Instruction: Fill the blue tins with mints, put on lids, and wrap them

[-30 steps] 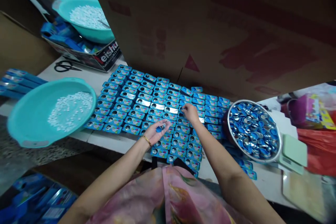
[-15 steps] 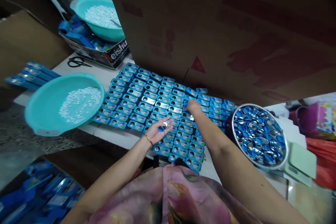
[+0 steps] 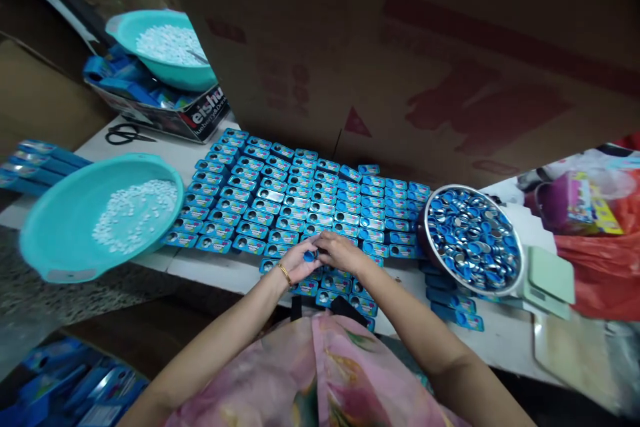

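Observation:
Rows of small blue boxes (image 3: pixel 249 227), each with a round hole in its top, cover the middle of the white table. My left hand (image 3: pixel 300 260) is cupped over the front rows, a small blue cap (image 3: pixel 310 255) resting in it. Against its fingers, my right hand (image 3: pixel 340 252) is bent inward, fingertips at the palm; what they pinch, if anything, is hidden. A round metal bowl (image 3: pixel 421 230) full of blue and silver caps stands right of the boxes.
Left on the table are a turquoise basin (image 3: pixel 60 213) with white pellets, black scissors (image 3: pixel 125 134) and a carton (image 3: pixel 200 121) under another basin (image 3: pixel 120 30). A large cardboard box (image 3: pixel 310 27) rises behind. A pale green scale (image 3: pixel 550 277) sits at the right.
My right hand has come back from the rear rows to meet my left hand, whose fingers have curled up. The view has shifted a little to the right.

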`<state>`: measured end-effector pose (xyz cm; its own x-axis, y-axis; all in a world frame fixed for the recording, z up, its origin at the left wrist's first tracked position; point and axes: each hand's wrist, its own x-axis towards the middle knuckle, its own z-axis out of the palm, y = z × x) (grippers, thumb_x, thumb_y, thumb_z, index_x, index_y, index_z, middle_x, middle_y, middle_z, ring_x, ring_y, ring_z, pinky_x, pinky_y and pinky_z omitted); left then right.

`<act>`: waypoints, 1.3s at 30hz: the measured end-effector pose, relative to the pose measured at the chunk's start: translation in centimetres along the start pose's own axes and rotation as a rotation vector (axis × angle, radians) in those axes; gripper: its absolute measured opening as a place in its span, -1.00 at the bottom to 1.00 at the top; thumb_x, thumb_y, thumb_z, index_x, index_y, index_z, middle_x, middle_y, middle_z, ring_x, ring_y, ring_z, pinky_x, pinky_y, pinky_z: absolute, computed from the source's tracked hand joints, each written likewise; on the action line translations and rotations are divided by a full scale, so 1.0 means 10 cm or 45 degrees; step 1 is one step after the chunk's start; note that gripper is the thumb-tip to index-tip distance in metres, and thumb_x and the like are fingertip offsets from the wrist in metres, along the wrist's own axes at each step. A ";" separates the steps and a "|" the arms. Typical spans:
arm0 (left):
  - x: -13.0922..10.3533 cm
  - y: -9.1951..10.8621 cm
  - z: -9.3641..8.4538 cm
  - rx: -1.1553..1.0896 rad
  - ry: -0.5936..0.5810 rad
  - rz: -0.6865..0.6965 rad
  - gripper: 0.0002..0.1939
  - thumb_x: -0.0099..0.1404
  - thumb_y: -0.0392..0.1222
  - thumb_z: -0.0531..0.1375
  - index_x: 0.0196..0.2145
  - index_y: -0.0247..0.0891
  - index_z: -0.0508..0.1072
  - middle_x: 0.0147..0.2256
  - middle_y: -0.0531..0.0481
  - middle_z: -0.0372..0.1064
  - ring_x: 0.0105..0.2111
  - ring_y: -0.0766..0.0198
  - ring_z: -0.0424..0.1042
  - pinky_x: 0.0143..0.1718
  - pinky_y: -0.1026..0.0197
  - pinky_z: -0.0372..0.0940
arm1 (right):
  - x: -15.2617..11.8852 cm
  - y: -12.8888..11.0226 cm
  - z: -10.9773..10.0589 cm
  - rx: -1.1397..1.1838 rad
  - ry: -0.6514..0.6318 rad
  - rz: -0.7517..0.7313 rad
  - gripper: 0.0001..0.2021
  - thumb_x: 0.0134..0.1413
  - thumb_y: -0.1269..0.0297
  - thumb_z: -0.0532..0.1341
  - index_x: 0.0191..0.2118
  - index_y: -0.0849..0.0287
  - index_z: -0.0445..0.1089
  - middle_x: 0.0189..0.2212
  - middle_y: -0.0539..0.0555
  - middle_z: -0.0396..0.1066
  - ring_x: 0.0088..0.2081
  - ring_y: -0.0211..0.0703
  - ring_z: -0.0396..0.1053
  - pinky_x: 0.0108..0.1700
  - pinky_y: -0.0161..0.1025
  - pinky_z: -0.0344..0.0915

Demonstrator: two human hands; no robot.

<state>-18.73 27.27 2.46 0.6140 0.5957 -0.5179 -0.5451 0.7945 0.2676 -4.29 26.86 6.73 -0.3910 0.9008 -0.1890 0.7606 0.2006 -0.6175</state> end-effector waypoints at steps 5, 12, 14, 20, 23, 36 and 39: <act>-0.05 -0.06 0.01 0.046 0.028 -0.055 -0.63 0.07 -0.49 0.07 -0.13 -0.38 0.33 -0.24 -0.17 0.39 -0.21 0.21 0.38 -0.16 0.17 0.28 | -0.09 0.19 0.13 -0.007 0.056 0.048 -0.75 -0.06 0.39 0.07 -0.20 0.17 0.35 -0.26 0.07 0.35 -0.24 -0.22 0.29 -0.21 -0.35 0.19; -0.18 0.06 -0.04 0.056 0.227 0.064 -0.69 0.09 -0.48 0.12 -0.16 -0.41 0.29 -0.16 -0.27 0.35 -0.06 0.13 0.30 -0.08 0.16 0.26 | 0.28 0.65 -0.16 -0.077 0.300 0.554 -0.76 0.01 0.32 0.03 -0.18 0.16 0.33 -0.32 0.04 0.39 -0.25 -0.20 0.32 -0.23 -0.33 0.20; -0.22 0.06 -0.05 0.049 0.239 0.086 -0.70 0.09 -0.48 0.12 -0.17 -0.40 0.30 -0.16 -0.26 0.35 -0.06 0.12 0.30 -0.07 0.15 0.27 | 0.44 0.67 -0.24 -0.218 0.230 0.721 -0.73 -0.04 0.30 0.11 -0.15 0.16 0.30 -0.30 0.08 0.39 -0.22 -0.14 0.32 -0.24 -0.30 0.19; -0.28 0.08 -0.04 -0.013 0.242 0.109 -0.69 0.09 -0.47 0.10 -0.15 -0.41 0.29 -0.16 -0.27 0.36 -0.05 0.10 0.29 -0.08 0.14 0.27 | 0.85 0.66 -0.38 -0.365 -0.093 0.984 -0.55 -0.20 0.25 0.26 -0.09 0.21 0.27 -0.18 0.22 0.35 -0.15 -0.05 0.32 -0.23 -0.27 0.21; -0.28 0.13 -0.01 -0.071 0.201 0.119 -0.67 0.11 -0.44 0.09 -0.12 -0.41 0.28 -0.12 -0.27 0.33 -0.03 0.10 0.27 -0.05 0.12 0.24 | 0.90 0.67 -0.45 -0.366 -0.141 0.993 -0.55 -0.23 0.21 0.29 -0.13 0.23 0.30 -0.20 0.23 0.36 -0.15 -0.04 0.32 -0.21 -0.26 0.20; -0.17 0.13 0.03 -0.039 -0.089 0.038 -0.83 0.16 -0.41 0.05 -0.29 -0.39 0.39 -0.29 -0.13 0.38 -0.28 0.28 0.37 -0.16 0.17 0.24 | -0.02 -0.04 0.15 0.114 0.059 -0.145 -0.77 -0.06 0.29 0.19 -0.19 0.09 0.33 -0.28 0.00 0.31 -0.23 -0.26 0.26 -0.21 -0.36 0.18; -0.18 0.11 0.03 0.015 -0.079 -0.043 -0.76 0.16 -0.42 0.05 -0.18 -0.41 0.35 -0.20 -0.22 0.36 -0.17 0.20 0.35 -0.08 0.08 0.20 | -0.04 0.07 0.11 0.148 0.091 -0.031 -0.81 0.00 0.31 0.12 -0.20 0.10 0.34 -0.30 -0.01 0.34 -0.26 -0.28 0.28 -0.22 -0.38 0.18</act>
<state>-20.26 27.12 3.97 0.6665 0.5741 -0.4756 -0.5167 0.8156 0.2603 -4.17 26.22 5.48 -0.3674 0.9222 -0.1204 0.6846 0.1805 -0.7062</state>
